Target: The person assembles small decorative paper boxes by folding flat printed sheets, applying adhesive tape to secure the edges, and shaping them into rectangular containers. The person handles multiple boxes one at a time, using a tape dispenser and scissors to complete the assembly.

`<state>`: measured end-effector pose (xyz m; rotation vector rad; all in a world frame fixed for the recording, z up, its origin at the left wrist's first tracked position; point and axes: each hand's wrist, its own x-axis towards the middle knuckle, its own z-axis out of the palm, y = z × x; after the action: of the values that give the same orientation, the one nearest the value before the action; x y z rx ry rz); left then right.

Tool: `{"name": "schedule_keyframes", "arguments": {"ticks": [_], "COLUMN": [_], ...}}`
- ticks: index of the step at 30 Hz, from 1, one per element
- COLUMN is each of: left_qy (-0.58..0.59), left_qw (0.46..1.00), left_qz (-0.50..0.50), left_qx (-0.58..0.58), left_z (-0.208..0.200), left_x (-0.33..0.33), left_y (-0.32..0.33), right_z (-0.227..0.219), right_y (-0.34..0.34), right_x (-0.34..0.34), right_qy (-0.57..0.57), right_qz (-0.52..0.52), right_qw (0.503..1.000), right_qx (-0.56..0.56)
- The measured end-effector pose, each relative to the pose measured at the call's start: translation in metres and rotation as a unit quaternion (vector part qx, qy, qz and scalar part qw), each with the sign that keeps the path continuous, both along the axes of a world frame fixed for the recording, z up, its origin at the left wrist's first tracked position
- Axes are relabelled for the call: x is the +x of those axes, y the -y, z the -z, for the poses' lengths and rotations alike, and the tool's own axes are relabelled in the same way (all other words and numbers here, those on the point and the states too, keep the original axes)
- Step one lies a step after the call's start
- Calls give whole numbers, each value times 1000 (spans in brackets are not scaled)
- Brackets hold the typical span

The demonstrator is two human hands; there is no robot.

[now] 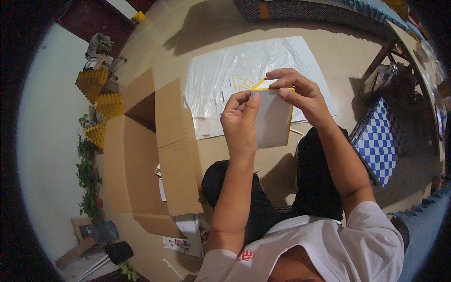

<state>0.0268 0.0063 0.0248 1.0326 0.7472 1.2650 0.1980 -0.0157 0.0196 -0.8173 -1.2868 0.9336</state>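
A flat white panel with yellow edging (273,120) is held up in front of me, over my knees. My left hand (240,115) pinches its upper left corner, thumb on the near face. At the upper right corner, the thumb of my right hand (303,96) presses near the top edge, with its fingers bent behind and above. A thin yellow edge slants up between the hands; how it joins the panel is partly hidden by my fingers. Behind the hands, a sheet of clear plastic over a white board (211,70) lies on the floor, with yellow-outlined white pieces (240,84) on it.
An open cardboard box (181,155) stands on my left, with white pieces inside. Printed papers (181,244) lie beside it. Yellow corrugated shapes (91,82) and a leafy plant (89,174) line the left wall. To my right are a blue-and-white checkered thing (378,141) and a table (416,61).
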Motion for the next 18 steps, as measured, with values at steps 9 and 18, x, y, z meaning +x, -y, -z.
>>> {"name": "schedule_keyframes", "arguments": {"ticks": [9,18], "left_qy": [-43,-99], "left_qw": [999,994], "left_qz": [-20,-20], "left_qx": [-6,33], "left_z": [-6,-4], "left_x": [1,6], "left_y": [3,-5], "right_z": [-2,1], "right_y": [-2,-1], "right_x": [3,18], "right_qy": [-11,12], "right_qz": [-11,-1], "right_qw": [1000,1000], "right_qx": [-7,-7]}}
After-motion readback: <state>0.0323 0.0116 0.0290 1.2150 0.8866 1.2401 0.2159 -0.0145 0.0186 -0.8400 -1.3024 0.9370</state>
